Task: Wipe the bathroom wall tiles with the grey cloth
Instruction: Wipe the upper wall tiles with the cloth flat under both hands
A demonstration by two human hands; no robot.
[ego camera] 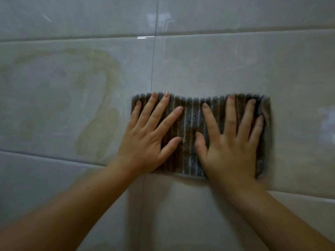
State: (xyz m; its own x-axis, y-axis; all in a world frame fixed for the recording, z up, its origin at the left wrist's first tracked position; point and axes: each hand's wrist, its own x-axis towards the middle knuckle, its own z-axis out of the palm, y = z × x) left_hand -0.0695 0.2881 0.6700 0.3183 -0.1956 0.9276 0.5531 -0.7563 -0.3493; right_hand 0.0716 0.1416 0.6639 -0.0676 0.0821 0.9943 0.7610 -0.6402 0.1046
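Left hand (145, 136) and right hand (230, 142) both spread flat, pressing grey cloth (192, 116) to wall tiles (217, 69) so it won't slip. Yellowish stain (107, 98) sits left of left hand, likely next.

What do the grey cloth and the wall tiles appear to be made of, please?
Grey cloth: soft ribbed terry or microfibre, judging by its fuzzy striped pile. Wall tiles: probably glazed ceramic with a glossy finish, since they reflect bright highlights and meet at thin grout lines.
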